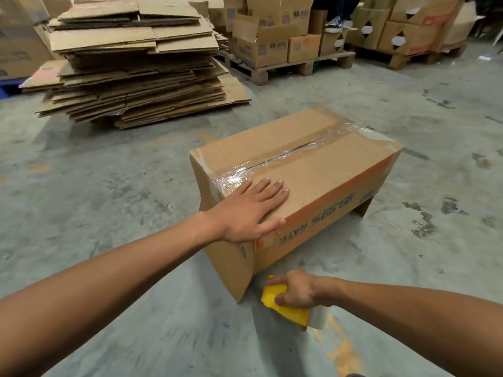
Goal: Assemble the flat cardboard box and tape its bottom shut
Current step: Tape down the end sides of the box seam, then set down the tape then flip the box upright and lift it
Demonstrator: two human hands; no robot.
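An assembled cardboard box (326, 170) stands upside down on the concrete floor, its bottom flaps facing up. Clear tape (275, 159) runs along the centre seam and down the near end. My left hand (251, 210) lies flat on the near corner of the box top, fingers spread, thumb over the edge. My right hand (295, 293) is low beside the box's near corner, closed around a yellow tape dispenser (283, 303) with a roll of clear tape showing at its right end.
A tall stack of flattened cardboard boxes (136, 61) lies at the back left. Wooden pallets (285, 69) loaded with cartons line the back. A person's sneaker (334, 24) shows among the cartons. Bare concrete floor (109, 213) surrounds the box.
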